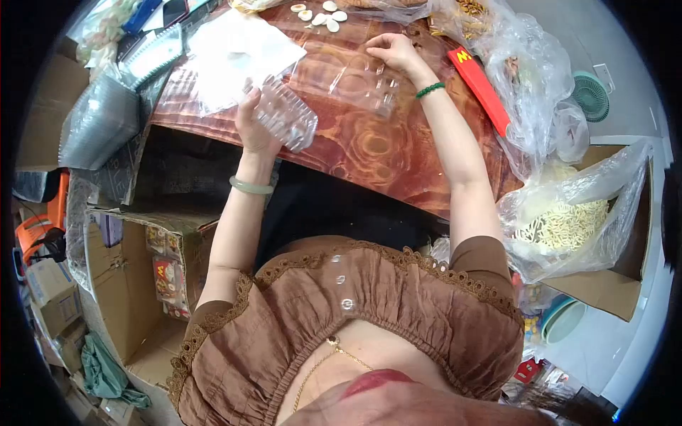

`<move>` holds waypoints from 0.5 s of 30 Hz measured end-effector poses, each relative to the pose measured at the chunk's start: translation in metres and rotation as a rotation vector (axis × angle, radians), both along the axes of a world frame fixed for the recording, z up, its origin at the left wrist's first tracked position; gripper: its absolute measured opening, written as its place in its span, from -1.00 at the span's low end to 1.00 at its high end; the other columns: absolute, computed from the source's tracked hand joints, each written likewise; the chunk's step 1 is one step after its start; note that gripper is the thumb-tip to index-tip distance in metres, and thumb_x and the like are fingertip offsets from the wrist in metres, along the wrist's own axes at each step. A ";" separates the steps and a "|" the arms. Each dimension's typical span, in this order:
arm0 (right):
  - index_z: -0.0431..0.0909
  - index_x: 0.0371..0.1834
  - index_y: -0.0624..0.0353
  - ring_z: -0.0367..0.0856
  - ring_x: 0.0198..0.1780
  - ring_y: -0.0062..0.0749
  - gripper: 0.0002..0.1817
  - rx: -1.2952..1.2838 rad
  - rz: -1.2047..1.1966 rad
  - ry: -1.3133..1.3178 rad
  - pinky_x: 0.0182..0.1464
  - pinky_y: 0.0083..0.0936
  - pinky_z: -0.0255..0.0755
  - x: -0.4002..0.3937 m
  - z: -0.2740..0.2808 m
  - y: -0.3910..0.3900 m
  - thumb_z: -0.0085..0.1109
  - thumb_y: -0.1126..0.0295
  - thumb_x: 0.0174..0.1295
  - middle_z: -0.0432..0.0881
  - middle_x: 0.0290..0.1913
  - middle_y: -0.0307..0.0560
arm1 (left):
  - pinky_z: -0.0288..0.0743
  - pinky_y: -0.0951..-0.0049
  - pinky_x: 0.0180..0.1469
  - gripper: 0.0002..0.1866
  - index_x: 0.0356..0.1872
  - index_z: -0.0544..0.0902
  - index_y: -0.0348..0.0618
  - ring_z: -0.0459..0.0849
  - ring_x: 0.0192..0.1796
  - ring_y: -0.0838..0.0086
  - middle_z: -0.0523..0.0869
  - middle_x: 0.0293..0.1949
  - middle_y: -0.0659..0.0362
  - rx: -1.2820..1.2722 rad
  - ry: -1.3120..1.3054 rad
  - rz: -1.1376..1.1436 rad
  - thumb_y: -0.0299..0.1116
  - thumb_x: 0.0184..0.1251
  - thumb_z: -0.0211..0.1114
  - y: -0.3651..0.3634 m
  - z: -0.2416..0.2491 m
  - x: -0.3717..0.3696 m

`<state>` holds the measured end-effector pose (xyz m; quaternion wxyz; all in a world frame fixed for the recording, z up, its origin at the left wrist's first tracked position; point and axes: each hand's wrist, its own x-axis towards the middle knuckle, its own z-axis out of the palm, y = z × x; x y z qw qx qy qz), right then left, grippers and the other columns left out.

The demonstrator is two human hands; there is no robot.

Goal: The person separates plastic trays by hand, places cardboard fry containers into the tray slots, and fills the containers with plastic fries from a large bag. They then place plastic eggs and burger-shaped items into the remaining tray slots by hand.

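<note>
My left hand [253, 129], with a pale bangle at the wrist, is closed around the edge of a clear plastic blister tray [290, 119]. The tray is tilted above the near edge of the table. Farther right, my right hand [399, 54] has its thumb and fingers drawn together; whatever they may hold is too small to make out. Below that hand, more clear moulded plastic [383, 96] lies flat on the brown patterned table [376, 145]. Several white oval pieces [332, 24] lie at the table's far side.
Stacked clear trays [99, 117] stand at the left. A bright white sheet [241, 50] covers the table's left part. On the right are a red strip [479, 89], plastic bags [536, 78] and a lined box [625, 277] of small pale pieces. An open carton [124, 284] is at lower left.
</note>
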<state>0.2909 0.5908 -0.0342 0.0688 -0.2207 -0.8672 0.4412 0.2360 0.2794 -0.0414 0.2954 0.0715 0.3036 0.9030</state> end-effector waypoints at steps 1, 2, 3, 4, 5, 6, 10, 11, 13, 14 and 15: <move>0.68 -0.18 0.13 0.62 -0.27 -0.57 -0.78 0.283 -0.106 0.203 -0.17 -0.54 0.53 0.001 -0.005 -0.011 0.33 0.32 0.13 0.70 -0.25 -0.15 | 0.57 0.27 -0.11 -0.30 0.28 0.23 -0.07 0.56 -0.10 0.34 0.51 -0.04 0.10 -0.032 0.036 0.022 -0.10 0.11 0.22 0.001 0.003 0.005; 0.67 -0.20 0.16 0.60 -0.27 -0.60 -0.82 0.285 -0.095 0.304 -0.18 -0.60 0.50 0.005 -0.006 -0.018 0.30 0.38 0.14 0.69 -0.29 -0.22 | 0.57 0.27 -0.11 -0.30 0.28 0.23 -0.07 0.56 -0.10 0.34 0.51 -0.04 0.10 -0.036 0.035 0.022 -0.10 0.11 0.22 0.006 0.008 0.012; 0.66 -0.22 0.18 0.58 -0.26 -0.63 -0.85 0.288 -0.081 0.407 -0.18 -0.65 0.47 0.016 0.015 -0.044 0.28 0.43 0.16 0.67 -0.33 -0.28 | 0.54 0.32 -0.06 -0.34 0.23 0.27 -0.11 0.56 -0.10 0.39 0.51 -0.07 0.14 0.000 0.126 0.075 -0.15 0.11 0.27 0.013 0.015 0.019; 0.66 -0.25 0.18 0.57 -0.20 -0.62 -0.86 0.053 0.079 0.429 -0.13 -0.64 0.46 0.030 0.035 -0.072 0.30 0.45 0.13 0.66 -0.26 -0.26 | 0.51 0.38 -0.01 -0.38 0.18 0.32 -0.14 0.56 -0.09 0.43 0.52 -0.10 0.18 0.033 0.214 0.128 -0.19 0.11 0.31 0.017 0.017 0.024; 0.66 -0.27 0.18 0.55 -0.13 -0.62 -0.88 -0.188 0.233 0.443 -0.07 -0.63 0.44 0.046 0.052 -0.099 0.31 0.47 0.11 0.64 -0.19 -0.25 | 0.47 0.37 0.03 -0.31 0.21 0.28 -0.18 0.54 -0.07 0.44 0.49 -0.07 0.18 0.061 0.322 0.056 -0.12 0.11 0.35 0.024 0.002 0.022; 0.67 -0.28 0.19 0.52 -0.09 -0.61 -0.87 -0.288 0.381 0.460 -0.04 -0.62 0.42 0.059 0.063 -0.121 0.34 0.48 0.08 0.60 -0.13 -0.23 | 0.47 0.36 0.04 -0.30 0.20 0.28 -0.20 0.54 -0.05 0.44 0.50 -0.06 0.16 0.077 0.304 0.041 -0.10 0.11 0.37 0.030 0.011 0.033; 0.70 -0.34 0.18 0.50 -0.09 -0.62 -0.86 -0.526 0.475 0.451 -0.02 -0.61 0.42 0.080 0.059 -0.134 0.41 0.42 0.05 0.54 -0.11 -0.26 | 0.51 0.35 0.02 -0.21 0.30 0.16 -0.16 0.56 0.03 0.36 0.51 0.01 0.05 0.081 0.374 -0.094 0.20 0.23 0.12 0.055 0.037 0.070; 0.70 -0.33 0.20 0.50 -0.11 -0.63 -0.87 -0.663 0.431 0.458 -0.05 -0.63 0.41 0.085 0.055 -0.130 0.39 0.43 0.07 0.54 -0.11 -0.27 | 0.56 0.35 -0.02 -0.12 0.46 -0.01 -0.06 0.57 0.05 0.31 0.52 0.07 -0.02 0.033 0.398 -0.132 0.32 0.30 -0.07 0.058 0.041 0.076; 0.70 -0.32 0.21 0.53 -0.22 -0.64 -0.89 -0.543 0.416 0.566 -0.15 -0.64 0.44 0.095 0.055 -0.130 0.36 0.44 0.10 0.55 -0.14 -0.25 | 0.56 0.37 -0.05 -0.03 0.45 0.01 -0.08 0.56 0.05 0.33 0.52 0.06 0.00 0.024 0.436 -0.190 0.47 0.22 -0.19 0.065 0.052 0.085; 0.70 -0.30 0.22 0.53 -0.25 -0.65 -0.88 -0.573 0.364 0.517 -0.18 -0.65 0.44 0.103 0.059 -0.128 0.36 0.45 0.10 0.56 -0.14 -0.25 | 0.52 0.36 -0.01 -0.12 0.35 0.14 -0.17 0.55 0.01 0.36 0.52 -0.02 0.06 0.064 0.296 -0.196 0.32 0.20 0.01 0.067 0.057 0.092; 0.69 -0.28 0.23 0.53 -0.28 -0.65 -0.87 -0.602 0.313 0.468 -0.20 -0.65 0.45 0.112 0.062 -0.128 0.35 0.46 0.11 0.57 -0.14 -0.25 | 0.48 0.36 0.04 -0.20 0.25 0.27 -0.27 0.54 -0.02 0.40 0.51 -0.10 0.11 0.102 0.155 -0.202 0.18 0.18 0.21 0.068 0.059 0.097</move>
